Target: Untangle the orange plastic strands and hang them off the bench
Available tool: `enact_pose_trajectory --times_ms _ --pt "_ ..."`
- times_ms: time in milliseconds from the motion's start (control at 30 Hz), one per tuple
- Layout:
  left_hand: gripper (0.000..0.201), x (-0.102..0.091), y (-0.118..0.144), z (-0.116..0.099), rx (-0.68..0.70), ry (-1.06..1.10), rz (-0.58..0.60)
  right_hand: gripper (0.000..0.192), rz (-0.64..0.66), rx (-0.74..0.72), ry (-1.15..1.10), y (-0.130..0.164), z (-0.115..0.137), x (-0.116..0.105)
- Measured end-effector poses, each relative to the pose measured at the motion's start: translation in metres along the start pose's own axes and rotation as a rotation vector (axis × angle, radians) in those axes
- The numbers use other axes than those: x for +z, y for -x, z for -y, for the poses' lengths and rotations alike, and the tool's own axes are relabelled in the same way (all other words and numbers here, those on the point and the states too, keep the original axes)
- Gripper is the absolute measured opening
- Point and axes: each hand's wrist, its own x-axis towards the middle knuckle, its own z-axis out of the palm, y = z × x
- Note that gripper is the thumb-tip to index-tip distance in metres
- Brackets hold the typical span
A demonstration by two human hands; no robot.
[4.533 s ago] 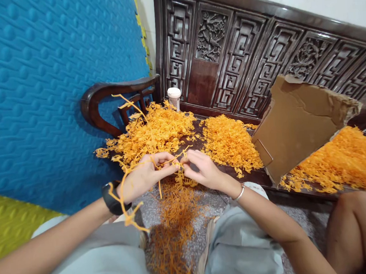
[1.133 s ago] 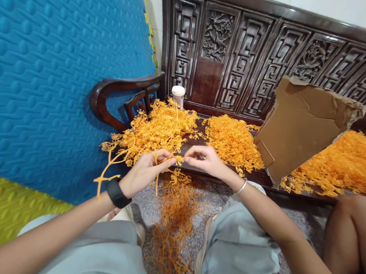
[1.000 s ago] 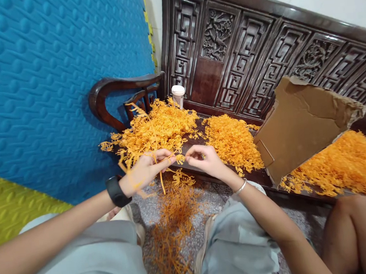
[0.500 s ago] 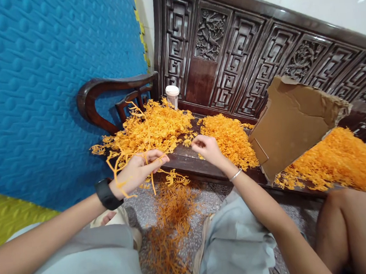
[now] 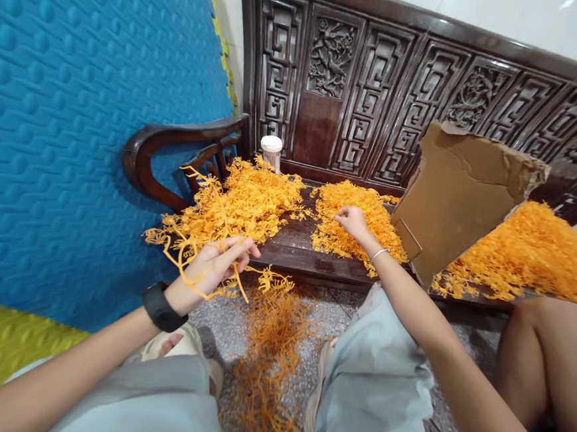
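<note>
My left hand (image 5: pixel 222 264) is closed around thin, branching orange plastic strands (image 5: pixel 181 269) like moulding sprues, which stick out on both sides of it. Its thumb lies along the fingers. My right hand (image 5: pixel 353 221) is over the middle pile of small orange plastic pieces (image 5: pixel 341 195), its fingers pinched together; whatever is between them is too small to make out. To the left, behind my left hand, lies a looser heap of orange branching pieces (image 5: pixel 257 198) on the dark wooden bench (image 5: pixel 301 253).
A white-lidded container (image 5: pixel 272 152) stands by the bench back. A cardboard piece (image 5: pixel 461 192) leans between the middle pile and a larger orange pile (image 5: pixel 541 249). Orange strands (image 5: pixel 274 350) cover the floor between my legs. Another person's knee (image 5: pixel 553 348) is at right.
My right hand has moved right, from the gap between the heaps to over the middle pile. My left hand has shifted slightly left, still with the strands.
</note>
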Motion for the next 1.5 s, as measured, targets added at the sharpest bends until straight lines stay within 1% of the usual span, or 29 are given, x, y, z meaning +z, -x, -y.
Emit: enact_pose_trajectory --times_ms 100,233,333,400,433,500,600,633,700,733,767,800,867,967,1000,1033,1100,1200,1267,1400,1433,1500 --pt "0.034 0.001 -0.001 0.001 -0.03 0.023 0.02 0.017 -0.001 0.05 0.115 0.0 0.001 0.0" --pt "0.036 0.002 0.001 -0.003 -0.048 0.045 0.066 0.019 0.023 0.087 0.209 -0.001 0.001 -0.001" --pt "0.036 0.003 0.005 -0.008 -0.028 0.094 0.059 0.024 0.026 0.093 0.215 -0.003 0.002 0.001" --pt "0.037 0.003 0.007 -0.01 -0.014 0.121 0.049 0.027 0.063 0.074 0.184 -0.001 0.007 0.004" --pt "0.037 0.002 0.007 -0.01 -0.01 0.128 0.047 0.029 0.115 0.046 0.137 0.002 0.012 0.005" --pt "0.038 0.001 0.008 -0.01 0.005 0.132 0.051 0.034 0.274 -0.063 -0.029 0.013 0.027 0.008" --pt "0.04 -0.001 0.006 -0.007 0.034 0.132 0.057 0.042 0.609 -0.323 -0.297 0.043 0.058 0.011" --pt "0.04 -0.001 0.006 -0.005 0.031 0.14 0.061 0.042 0.732 -0.419 -0.34 0.055 0.07 0.011" --pt "0.04 0.0 0.005 -0.004 0.014 0.177 0.073 0.035 0.942 -0.605 -0.386 0.078 0.089 0.012" --pt "0.04 0.0 0.004 -0.003 0.008 0.199 0.073 0.033 1.0 -0.662 -0.396 0.088 0.097 0.013" --pt "0.039 0.0 0.004 -0.004 0.006 0.222 0.066 0.031 1.015 -0.699 -0.401 0.096 0.103 0.014" --pt "0.038 0.0 0.003 -0.004 0.008 0.242 0.048 0.028 1.005 -0.713 -0.408 0.101 0.107 0.014" --pt "0.036 0.0 0.003 -0.006 0.009 0.276 0.01 0.023 0.954 -0.685 -0.443 0.105 0.11 0.015" --pt "0.04 -0.005 0.003 -0.01 -0.011 0.354 -0.017 0.022 0.945 -0.558 -0.583 0.097 0.107 0.012" --pt "0.041 -0.007 0.003 -0.01 -0.009 0.389 -0.024 0.023 0.924 -0.507 -0.636 0.092 0.105 0.01" --pt "0.042 -0.008 0.003 -0.011 -0.003 0.42 -0.034 0.023 0.874 -0.46 -0.685 0.087 0.103 0.008" --pt "0.042 -0.011 0.004 -0.013 0.026 0.448 -0.063 0.023 0.707 -0.392 -0.755 0.077 0.098 0.005" --pt "0.044 -0.01 0.006 -0.016 0.097 0.388 -0.076 0.023 0.451 -0.364 -0.78 0.065 0.092 0.002" --pt "0.047 -0.007 0.008 -0.018 0.14 0.317 -0.045 0.023 0.324 -0.413 -0.745 0.062 0.089 0.0" --pt "0.057 -0.004 0.009 -0.017 0.206 0.133 0.066 0.019 0.076 -0.567 -0.583 0.062 0.084 -0.007" --pt "0.058 -0.004 0.009 -0.015 0.228 0.073 0.093 0.019 0.019 -0.579 -0.548 0.061 0.082 -0.009" --pt "0.056 -0.006 0.008 -0.01 0.279 -0.062 0.131 0.019 -0.08 -0.557 -0.527 0.058 0.077 -0.013"
